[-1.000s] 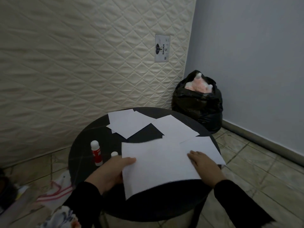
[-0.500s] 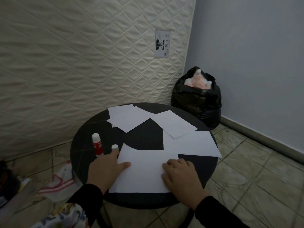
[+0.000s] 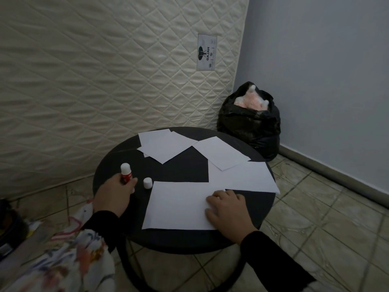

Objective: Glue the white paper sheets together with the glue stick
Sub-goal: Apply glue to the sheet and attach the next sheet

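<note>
Glue stick [image 3: 125, 173] upright, tip up, left hand [image 3: 114, 196] gripping

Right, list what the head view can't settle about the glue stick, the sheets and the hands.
- Glue stick: the left hand covers its lower body; the label is too small to read.
- Near sheet: the right hand hides its right corner; any glue on it is not visible.
- Far sheets: overlaps hide the count.
- Small cap: too small to tell whose it is.

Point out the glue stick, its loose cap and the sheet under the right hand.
glue stick [image 3: 125, 171]: head view, upper body below its white tip.
loose cap [image 3: 147, 183]: head view, side.
nearest sheet [image 3: 176, 205]: head view, bare middle.
</note>
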